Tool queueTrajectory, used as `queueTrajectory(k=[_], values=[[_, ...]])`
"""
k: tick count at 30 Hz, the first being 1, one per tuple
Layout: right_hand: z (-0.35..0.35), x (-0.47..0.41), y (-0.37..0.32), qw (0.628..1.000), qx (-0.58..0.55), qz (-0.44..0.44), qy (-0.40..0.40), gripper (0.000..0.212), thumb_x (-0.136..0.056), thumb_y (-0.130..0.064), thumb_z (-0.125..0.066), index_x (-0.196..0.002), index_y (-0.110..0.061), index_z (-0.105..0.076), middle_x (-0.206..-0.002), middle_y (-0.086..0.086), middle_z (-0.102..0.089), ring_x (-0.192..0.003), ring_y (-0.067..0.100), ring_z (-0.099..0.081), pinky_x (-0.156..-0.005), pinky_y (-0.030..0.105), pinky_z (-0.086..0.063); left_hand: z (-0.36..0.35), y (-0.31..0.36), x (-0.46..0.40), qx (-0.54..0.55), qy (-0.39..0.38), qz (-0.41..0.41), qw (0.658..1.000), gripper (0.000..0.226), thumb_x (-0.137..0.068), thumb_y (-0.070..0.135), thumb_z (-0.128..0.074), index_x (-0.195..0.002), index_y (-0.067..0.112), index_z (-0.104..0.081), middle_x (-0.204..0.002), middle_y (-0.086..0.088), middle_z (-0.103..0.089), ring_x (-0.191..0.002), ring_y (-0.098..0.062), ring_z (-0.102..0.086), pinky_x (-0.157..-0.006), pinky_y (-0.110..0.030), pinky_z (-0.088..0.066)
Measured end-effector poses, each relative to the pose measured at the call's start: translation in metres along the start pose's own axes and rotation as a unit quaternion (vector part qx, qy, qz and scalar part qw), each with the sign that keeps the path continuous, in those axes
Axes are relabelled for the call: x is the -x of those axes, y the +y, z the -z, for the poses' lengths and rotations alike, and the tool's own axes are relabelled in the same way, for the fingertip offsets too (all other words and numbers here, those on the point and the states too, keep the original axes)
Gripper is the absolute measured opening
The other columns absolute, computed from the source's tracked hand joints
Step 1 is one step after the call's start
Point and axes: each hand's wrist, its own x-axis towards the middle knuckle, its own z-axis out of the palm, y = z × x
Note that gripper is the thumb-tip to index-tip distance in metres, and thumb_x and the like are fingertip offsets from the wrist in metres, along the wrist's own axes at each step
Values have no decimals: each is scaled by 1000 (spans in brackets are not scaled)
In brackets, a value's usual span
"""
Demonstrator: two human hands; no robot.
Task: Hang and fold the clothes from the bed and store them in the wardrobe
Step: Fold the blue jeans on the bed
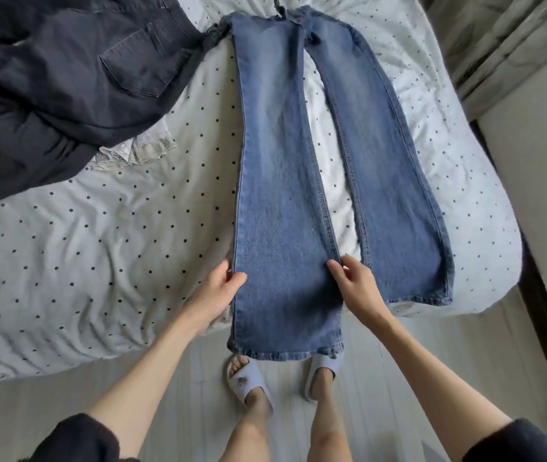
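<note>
Blue jeans (278, 181) lie flat on the bed (99, 245), waist at the far end, both legs stretched toward me. The left leg's hem hangs over the bed's near edge. My left hand (220, 288) pinches the outer edge of that leg, thumb on top of the denim. My right hand (353, 285) pinches the same leg's inner seam. The other leg lies flat to the right, untouched. Dark grey jeans (75, 78) sit crumpled at the far left of the bed.
A white lacy garment (139, 150) peeks out from under the dark jeans. The bed carries a white sheet with black dots. My feet in pale slippers (249, 378) stand on a light wooden floor. A curtain (505, 45) hangs at the right.
</note>
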Motion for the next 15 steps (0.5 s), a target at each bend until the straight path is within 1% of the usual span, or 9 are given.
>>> queueTrajectory(k=[2, 3, 4, 6, 8, 10, 11, 13, 15], values=[[-1, 3, 6, 1000, 1, 0, -21, 41, -94, -24, -56, -64, -15, -29, -58, -3, -30, -56, 12, -26, -53, 28, -21, 1, -3, 1, 42, -17, 33, 998, 32, -69, 34, -61, -97, 21, -62, -94, 11, -72, -92, -5, -65, -85, -29, -49], [-3, 6, 12, 999, 1, -6, -34, 42, -92, -23, -58, -63, -16, -29, -58, -3, -29, -57, 12, -26, -53, 27, -20, 2, -4, 4, 39, -19, 45, 998, 41, -60, 38, -62, -98, 20, -63, -98, 5, -72, -98, -14, -64, -91, -36, -47], [-5, 9, 18, 999, 2, -14, -46, 43, -91, -21, -60, -62, -16, -29, -58, -3, -29, -58, 12, -26, -53, 27, -20, 2, -7, 5, 23, -16, 54, 998, 46, -56, 39, -62, -98, 19, -63, -101, -1, -70, -101, -20, -62, -93, -40, -44], [-10, 14, 30, 997, -1, -39, -69, 42, -90, -20, -62, -62, -17, -30, -59, -3, -30, -59, 12, -28, -54, 28, -21, 3, -14, 10, 18, -22, 74, 997, 42, -60, 30, -63, -101, 21, -59, -104, -4, -67, -100, -23, -60, -91, -38, -45], [-14, 18, 39, 995, -6, -59, -84, 41, -91, -20, -61, -63, -16, -31, -61, -2, -30, -59, 13, -28, -55, 29, -22, 2, -22, 13, 31, -47, 93, 994, 39, -73, 16, -66, -109, 22, -54, -111, -3, -65, -105, -21, -61, -93, -38, -48], [-14, 20, 43, 993, -10, -68, -98, 39, -92, -21, -58, -64, -15, -32, -62, 0, -30, -59, 13, -28, -55, 28, -22, 2, -30, 14, 8, -76, 106, 991, 35, -84, 6, -66, -115, 17, -54, -116, -4, -65, -108, -19, -61, -96, -39, -48], [-14, 22, 45, 991, -17, -77, -108, 36, -93, -22, -57, -66, -13, -35, -63, 2, -31, -61, 14, -29, -56, 29, -23, 0, -34, 16, -13, -82, 113, 990, 31, -85, 7, -66, -114, 13, -55, -115, -5, -65, -109, -19, -61, -97, -37, -47], [-12, 23, 44, 986, -52, -98, -123, 31, -94, -23, -56, -71, -8, -41, -68, 7, -36, -66, 17, -34, -61, 30, -26, -1, -39, 16, -39, -63, 133, 988, 31, -85, 12, -68, -113, 2, -58, -113, -9, -65, -108, -22, -61, -99, -39, -46], [-11, 23, 45, 980, -75, -119, -143, 29, -93, -22, -57, -79, 2, -48, -73, 15, -43, -72, 19, -40, -66, 31, -30, -3, -43, 18, -12, -40, 163, 986, 33, -85, 14, -69, -111, -2, -57, -112, -11, -65, -106, -24, -62, -99, -42, -46]])
